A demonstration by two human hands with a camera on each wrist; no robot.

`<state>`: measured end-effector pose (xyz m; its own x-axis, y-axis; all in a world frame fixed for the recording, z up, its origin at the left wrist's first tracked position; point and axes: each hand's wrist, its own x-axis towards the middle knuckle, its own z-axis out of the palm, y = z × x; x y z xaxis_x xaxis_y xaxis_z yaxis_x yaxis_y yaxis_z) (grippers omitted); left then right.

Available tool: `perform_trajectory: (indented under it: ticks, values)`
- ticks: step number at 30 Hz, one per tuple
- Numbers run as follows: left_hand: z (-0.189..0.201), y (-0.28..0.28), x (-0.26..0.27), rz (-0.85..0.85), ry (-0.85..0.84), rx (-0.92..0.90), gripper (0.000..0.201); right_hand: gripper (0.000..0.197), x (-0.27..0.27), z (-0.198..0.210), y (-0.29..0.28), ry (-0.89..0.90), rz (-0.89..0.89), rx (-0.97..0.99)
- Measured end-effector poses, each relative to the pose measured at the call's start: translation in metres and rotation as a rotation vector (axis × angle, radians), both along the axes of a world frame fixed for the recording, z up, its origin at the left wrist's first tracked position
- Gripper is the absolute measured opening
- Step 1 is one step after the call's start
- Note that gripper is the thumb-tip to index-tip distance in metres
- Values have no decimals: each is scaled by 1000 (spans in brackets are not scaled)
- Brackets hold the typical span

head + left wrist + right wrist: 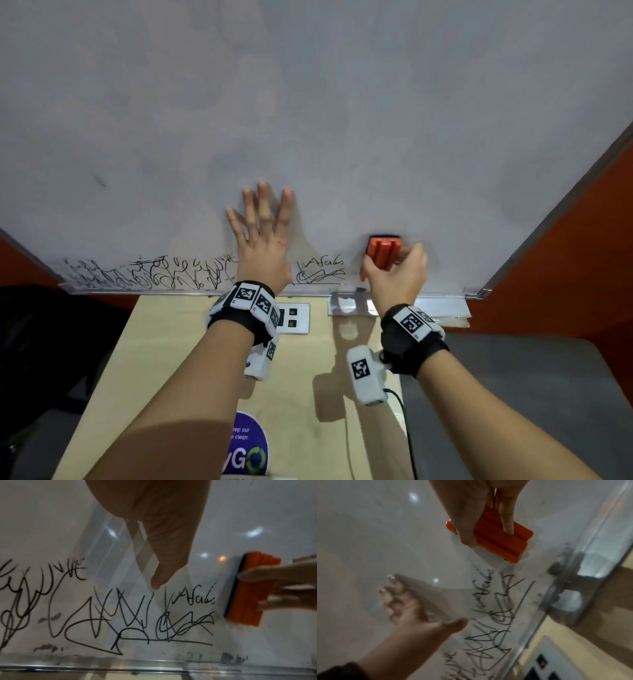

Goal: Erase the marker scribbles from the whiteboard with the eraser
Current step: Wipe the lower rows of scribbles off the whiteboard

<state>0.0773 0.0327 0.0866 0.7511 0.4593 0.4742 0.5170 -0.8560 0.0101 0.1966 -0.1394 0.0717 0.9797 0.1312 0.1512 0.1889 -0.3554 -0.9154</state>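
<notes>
A grey-white whiteboard fills the upper head view. Black marker scribbles run along its bottom edge, with more scribbles between my hands, seen close in the left wrist view. My right hand grips an orange eraser pressed flat on the board, just right of the scribbles; thumb and fingers clamp its ribbed back. The eraser shows a dark felt edge. My left hand lies flat against the board with fingers spread straight, holding nothing.
A metal marker tray runs under the board's lower edge. Below is a light wooden desk with a socket panel and a purple sticker. Orange wall flanks the board at right.
</notes>
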Motion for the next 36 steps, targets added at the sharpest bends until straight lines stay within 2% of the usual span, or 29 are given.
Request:
perform_trajectory:
  ticks: [5,10,14,17,21,27,32,36]
  values:
    - [-4,17,-19,-41,24,159,136,47,-21,25,29,-42,43,106]
    - [-4,23,-24,-72,61,181,133,48,-32,9,33,23,42,15]
    - [-4,25,-24,-52,105,191,128,48,-33,20,38,15,-34,113]
    - [-6,27,-24,-40,134,204,128,49,-33,26,38,-53,-47,117]
    - [-6,26,-24,-35,132,195,131,49,-41,8,37,40,11,25]
    - [-8,26,-24,-42,140,174,136,45,-46,20,47,-22,-4,162]
    - [-9,26,-24,-30,154,192,138,46,-55,5,51,55,13,42]
    - [-11,28,-24,-50,143,176,136,45,-55,16,56,-6,-8,170]
